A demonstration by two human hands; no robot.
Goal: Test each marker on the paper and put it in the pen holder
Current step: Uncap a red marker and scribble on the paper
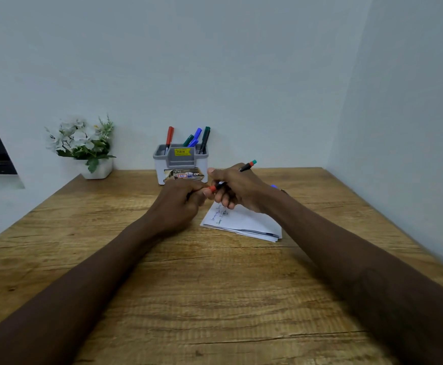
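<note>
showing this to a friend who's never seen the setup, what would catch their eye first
First, the two hands meeting at the middle of the wooden table: the left hand and right hand both grip a black marker over the scribbled paper. Behind them, against the wall, the grey pen holder bristles with red, blue and green markers. A white potted plant sits at the far left.

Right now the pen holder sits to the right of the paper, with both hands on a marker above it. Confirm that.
Not quite. The head view shows the pen holder behind the paper, near the wall. Both hands, left and right, do grip a marker.
</note>
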